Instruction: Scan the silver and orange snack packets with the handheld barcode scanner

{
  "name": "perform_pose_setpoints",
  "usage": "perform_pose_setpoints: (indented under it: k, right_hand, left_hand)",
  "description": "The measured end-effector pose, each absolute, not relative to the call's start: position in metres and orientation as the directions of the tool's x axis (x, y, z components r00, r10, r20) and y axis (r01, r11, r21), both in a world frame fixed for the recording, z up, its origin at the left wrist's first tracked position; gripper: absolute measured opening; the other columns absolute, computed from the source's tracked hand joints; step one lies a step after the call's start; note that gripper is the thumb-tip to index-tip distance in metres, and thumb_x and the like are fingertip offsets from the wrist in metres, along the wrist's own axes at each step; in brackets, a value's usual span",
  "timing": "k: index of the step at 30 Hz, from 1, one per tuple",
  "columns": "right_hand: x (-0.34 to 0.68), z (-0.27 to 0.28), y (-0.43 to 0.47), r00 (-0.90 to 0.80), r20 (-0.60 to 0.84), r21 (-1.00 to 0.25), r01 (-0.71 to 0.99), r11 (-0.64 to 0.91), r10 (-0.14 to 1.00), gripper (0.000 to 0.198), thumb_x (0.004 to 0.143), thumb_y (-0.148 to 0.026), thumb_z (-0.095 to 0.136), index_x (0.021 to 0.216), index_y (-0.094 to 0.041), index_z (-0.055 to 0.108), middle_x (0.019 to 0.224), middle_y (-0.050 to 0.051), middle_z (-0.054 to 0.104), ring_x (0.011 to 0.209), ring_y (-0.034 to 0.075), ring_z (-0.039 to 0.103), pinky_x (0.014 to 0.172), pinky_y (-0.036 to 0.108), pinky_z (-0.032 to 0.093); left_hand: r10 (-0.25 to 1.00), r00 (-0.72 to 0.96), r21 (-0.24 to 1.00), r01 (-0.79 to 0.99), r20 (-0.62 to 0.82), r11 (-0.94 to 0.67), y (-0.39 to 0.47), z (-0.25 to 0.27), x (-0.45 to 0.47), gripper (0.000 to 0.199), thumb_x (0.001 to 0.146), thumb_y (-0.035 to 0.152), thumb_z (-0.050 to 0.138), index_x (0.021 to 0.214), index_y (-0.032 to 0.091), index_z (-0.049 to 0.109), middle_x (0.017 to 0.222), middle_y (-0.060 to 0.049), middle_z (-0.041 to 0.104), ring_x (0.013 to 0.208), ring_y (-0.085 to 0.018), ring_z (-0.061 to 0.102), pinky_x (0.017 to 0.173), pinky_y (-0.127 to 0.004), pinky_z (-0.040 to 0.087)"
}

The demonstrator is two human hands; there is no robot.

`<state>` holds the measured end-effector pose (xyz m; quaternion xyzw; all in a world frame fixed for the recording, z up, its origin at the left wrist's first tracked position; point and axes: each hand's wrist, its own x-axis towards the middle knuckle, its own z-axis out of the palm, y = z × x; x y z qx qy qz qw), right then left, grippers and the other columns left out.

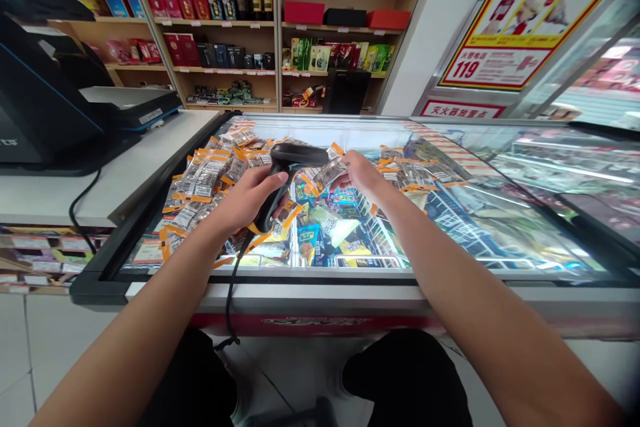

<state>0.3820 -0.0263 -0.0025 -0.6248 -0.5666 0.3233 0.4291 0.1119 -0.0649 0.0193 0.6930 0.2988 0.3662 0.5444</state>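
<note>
My left hand (pixel 253 197) is wrapped round the grip of a black barcode scanner (pixel 300 155), its head pointing right. A cable hangs from the grip down over the freezer's front edge. In my right hand (pixel 361 172) is a small clear packet with orange ends and a printed label (pixel 327 175), pinched close to the scanner's head. Beneath my left hand and to its left lies a heap of similar packets (pixel 205 173) on the freezer's glass top. A smaller pile of packets (pixel 413 173) lies to the right, beyond my right wrist.
The chest freezer (pixel 320 292) holds bagged goods (pixel 330 230) in wire baskets under its glass. At left a counter (pixel 165 153) carries a dark terminal (pixel 40 93). Shelves (pixel 277 27) with bottles and boxes stand behind. My knees are close to the freezer's front.
</note>
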Motion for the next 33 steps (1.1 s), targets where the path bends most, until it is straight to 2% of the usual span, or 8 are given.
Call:
perform_pose_setpoints:
  k: [3, 9, 13, 17, 22, 27, 30, 33]
  right_hand:
    - [0.387, -0.003, -0.026, 0.042, -0.062, -0.942, 0.329, -0.073, 0.997, 0.037, 0.094, -0.048, 0.038, 0.083, -0.021, 0.063, 0.069, 0.008, 0.070, 0.067, 0.029, 0.072, 0.070, 0.041, 0.052]
    - [0.389, -0.003, -0.027, -0.015, -0.013, -0.873, 0.487, -0.004, 1.000, 0.038, 0.095, -0.044, 0.037, 0.066, -0.023, 0.052, 0.055, 0.007, 0.063, 0.056, 0.026, 0.064, 0.057, 0.037, 0.039]
    - [0.389, -0.004, -0.027, 0.008, -0.003, -0.860, 0.511, -0.007, 1.000, 0.037, 0.097, -0.045, 0.037, 0.069, -0.024, 0.050, 0.053, 0.005, 0.061, 0.055, 0.025, 0.063, 0.056, 0.036, 0.039]
    - [0.391, 0.000, -0.027, 0.016, 0.043, -0.810, 0.585, 0.025, 0.999, 0.041, 0.098, -0.046, 0.037, 0.066, -0.024, 0.050, 0.055, 0.005, 0.059, 0.053, 0.023, 0.059, 0.059, 0.036, 0.041]
    - [0.413, 0.008, -0.027, 0.346, 0.342, -0.593, 0.801, -0.085, 0.873, 0.018, 0.088, -0.039, 0.060, 0.085, -0.021, 0.065, 0.071, 0.007, 0.065, 0.070, 0.026, 0.064, 0.072, 0.039, 0.048]
    - [0.433, 0.007, -0.027, 0.431, 0.566, -0.399, 0.889, -0.223, 0.703, 0.046, 0.084, -0.043, 0.071, 0.119, -0.012, 0.066, 0.117, 0.024, 0.066, 0.116, 0.042, 0.058, 0.094, 0.053, 0.046]
    - [0.413, 0.010, -0.034, 0.314, 0.618, -0.421, 0.907, -0.035, 0.720, 0.057, 0.086, -0.047, 0.072, 0.130, -0.013, 0.061, 0.132, 0.024, 0.060, 0.125, 0.040, 0.054, 0.099, 0.053, 0.045]
    - [0.365, 0.005, -0.046, -0.062, 0.402, -0.574, 0.760, 0.304, 0.914, 0.040, 0.093, -0.050, 0.066, 0.121, -0.020, 0.066, 0.118, 0.014, 0.069, 0.106, 0.029, 0.065, 0.092, 0.044, 0.052]
  left_hand:
    - [0.799, 0.585, 0.973, 0.066, 0.141, -0.220, -0.066, 0.020, 0.111, 0.033, 0.093, 0.047, 0.059, 0.076, 0.020, 0.052, 0.059, -0.001, 0.060, 0.047, -0.012, 0.054, 0.048, -0.023, 0.043]
    - [0.789, 0.592, 0.973, 0.032, 0.165, -0.228, -0.064, 0.019, 0.109, 0.031, 0.095, 0.048, 0.056, 0.081, 0.021, 0.054, 0.064, 0.000, 0.061, 0.048, -0.012, 0.054, 0.049, -0.024, 0.044]
    - [0.751, 0.645, 0.967, 0.073, 0.142, -0.246, -0.064, 0.018, 0.108, 0.034, 0.095, 0.048, 0.058, 0.078, 0.020, 0.053, 0.065, -0.001, 0.061, 0.047, -0.011, 0.053, 0.050, -0.024, 0.044]
    - [0.810, 0.563, 0.976, 0.026, 0.163, -0.214, -0.064, 0.017, 0.111, 0.032, 0.092, 0.049, 0.060, 0.079, 0.020, 0.054, 0.062, -0.001, 0.061, 0.048, -0.012, 0.055, 0.048, -0.023, 0.043]
    - [0.878, 0.392, 0.961, -0.148, 0.275, -0.235, -0.061, 0.019, 0.112, 0.030, 0.088, 0.049, 0.062, 0.083, 0.020, 0.056, 0.066, -0.001, 0.063, 0.047, -0.012, 0.054, 0.046, -0.024, 0.041]
    - [0.921, 0.262, 0.951, -0.189, 0.288, -0.244, -0.058, 0.021, 0.112, 0.035, 0.086, 0.054, 0.063, 0.080, 0.020, 0.055, 0.064, -0.001, 0.063, 0.045, -0.010, 0.052, 0.044, -0.023, 0.039]
    - [0.915, 0.256, 0.943, -0.205, 0.311, -0.263, -0.055, 0.020, 0.113, 0.035, 0.087, 0.053, 0.062, 0.080, 0.020, 0.054, 0.063, -0.001, 0.063, 0.044, -0.010, 0.052, 0.043, -0.022, 0.039]
    - [0.912, 0.266, 0.942, -0.209, 0.314, -0.263, -0.054, 0.018, 0.114, 0.034, 0.087, 0.052, 0.062, 0.081, 0.020, 0.055, 0.064, 0.000, 0.063, 0.044, -0.010, 0.053, 0.042, -0.022, 0.039]
